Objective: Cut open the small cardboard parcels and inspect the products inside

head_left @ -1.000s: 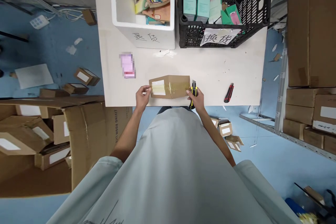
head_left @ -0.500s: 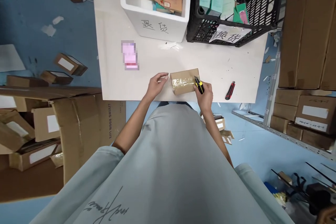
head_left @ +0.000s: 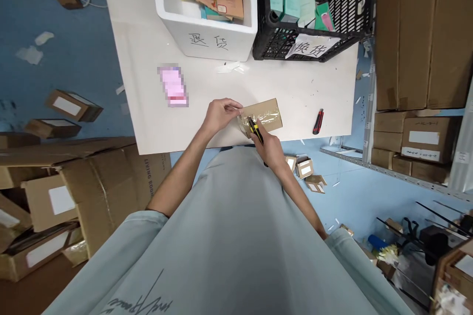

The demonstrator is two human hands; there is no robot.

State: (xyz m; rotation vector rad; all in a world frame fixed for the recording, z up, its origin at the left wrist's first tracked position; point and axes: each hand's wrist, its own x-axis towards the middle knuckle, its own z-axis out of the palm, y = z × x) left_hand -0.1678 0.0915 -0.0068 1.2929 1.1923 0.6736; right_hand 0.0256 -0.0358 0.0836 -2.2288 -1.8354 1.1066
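A small brown cardboard box (head_left: 272, 106) with clear, shiny tape lies slightly tilted near the front edge of the white table. My left hand (head_left: 221, 114) grips its left end, the fingers at the upper corner. In my right hand (head_left: 271, 150) is a black-and-yellow utility knife (head_left: 255, 129), its tip over the taped left part of the box. Whether the blade cuts into the tape is too small to tell. To the right lies a second, red-and-black utility knife (head_left: 318, 121), untouched.
At the back stand a white foam bin (head_left: 207, 42) of booklets and a black plastic crate (head_left: 273, 42) with green boxes. A blurred pink item (head_left: 173, 86) lies left on the table (head_left: 140, 123). A large open carton (head_left: 103, 197) stands at left; shelving with boxes (head_left: 423, 139) is at right.
My right hand has brought the knife leftward from the box's right end to its left part. My left hand has closed in onto the box's left end. The view has shifted slightly.
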